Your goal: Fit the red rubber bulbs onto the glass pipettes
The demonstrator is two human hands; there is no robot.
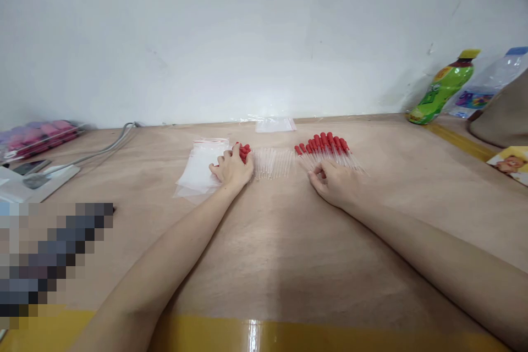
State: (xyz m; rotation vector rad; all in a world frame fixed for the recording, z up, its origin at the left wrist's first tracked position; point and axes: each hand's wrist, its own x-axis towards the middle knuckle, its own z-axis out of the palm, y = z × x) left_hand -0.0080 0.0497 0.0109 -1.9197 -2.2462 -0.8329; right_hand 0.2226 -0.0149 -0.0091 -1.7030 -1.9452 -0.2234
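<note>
On plywood table [268, 253]: red-bulbed droppers [330, 146] far centre, clear bags [196, 173] just left, green bottle [443, 88] far right, grey cable [107, 148] far left.

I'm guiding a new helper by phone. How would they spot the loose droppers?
On the wooden table, look just past the right hand. The loose droppers lie fanned in a row, red tops toward the wall, unlike the bunch held in the left hand.

A green bottle [444, 87] with a yellow cap leans at the table's [272, 253] far right corner, a clear bottle [490, 83] just beside it. Near the far left edge lies a pack of pink items [37, 136], a grey cable [99, 151] beside it.
</note>
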